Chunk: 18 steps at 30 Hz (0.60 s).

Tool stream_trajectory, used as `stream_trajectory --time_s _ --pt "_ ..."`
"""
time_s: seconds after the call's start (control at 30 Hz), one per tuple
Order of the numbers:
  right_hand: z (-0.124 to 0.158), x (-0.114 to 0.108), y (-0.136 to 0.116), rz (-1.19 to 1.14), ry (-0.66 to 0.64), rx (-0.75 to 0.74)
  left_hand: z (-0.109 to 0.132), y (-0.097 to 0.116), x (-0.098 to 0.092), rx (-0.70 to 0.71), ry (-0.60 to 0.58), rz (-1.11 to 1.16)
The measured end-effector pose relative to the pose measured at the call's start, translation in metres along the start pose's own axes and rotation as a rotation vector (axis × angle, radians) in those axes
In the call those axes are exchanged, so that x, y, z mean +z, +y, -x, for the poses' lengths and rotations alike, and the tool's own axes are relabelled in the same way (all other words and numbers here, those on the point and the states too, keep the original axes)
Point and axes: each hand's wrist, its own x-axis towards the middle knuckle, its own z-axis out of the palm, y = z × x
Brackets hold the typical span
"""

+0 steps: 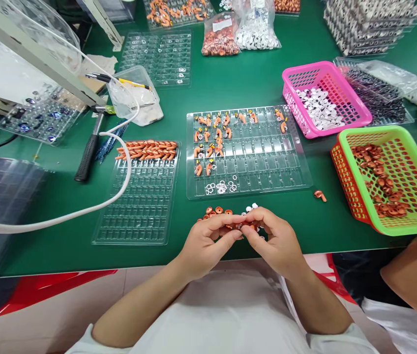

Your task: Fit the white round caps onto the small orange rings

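Observation:
Near the table's front edge my left hand [210,241] and my right hand [277,239] meet, thumbs and fingertips pinched around a small copper-coloured part [238,226]. The fingers cover most of that part. Just beyond the fingertips lie loose round copper-coloured caps [219,210] and small white pieces [254,206]. Farther off is a clear compartment tray [267,169] with several orange curved parts [209,152] in its pockets and white rings [222,187] at its front. One copper-coloured piece [319,195] lies alone right of the tray.
Left stands a clear tray [134,206] with a row of copper-coloured pieces, crossed by a white cable [125,182]. A hammer [89,147] lies beyond. At right are a pink basket [356,109] and a green basket [411,229]. Bags [221,37] lie behind; another person's arm [415,280] shows at right.

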Motion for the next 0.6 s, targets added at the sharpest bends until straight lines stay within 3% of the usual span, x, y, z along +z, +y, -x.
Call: stream_trajectory --time_s 0.13,0.23,0.43,0.53,0.6 --pt "0.0025 0.0027 0.002 -0.01 0.045 0.035 -0.0007 -0.0005 -0.0018 0.044 0.028 -0.184" --pt "0.0056 0.0033 0.0023 -0.092 0.052 0.091 -0.0025 -0.0005 -0.0024 0.163 0.071 -0.333" --pt "0.0046 0.0059 0.0011 -0.42 -0.091 0.264 -0.004 -0.0072 -0.0014 0.365 0.094 -0.409" --pt "0.001 0.0085 0.0015 -0.499 -0.072 0.303 -0.0019 -0.0089 -0.0004 0.359 0.048 -0.356" --pt "-0.0001 0.0087 0.0017 -0.485 -0.035 0.299 -0.0003 -0.0071 -0.0004 0.237 0.026 -0.262"
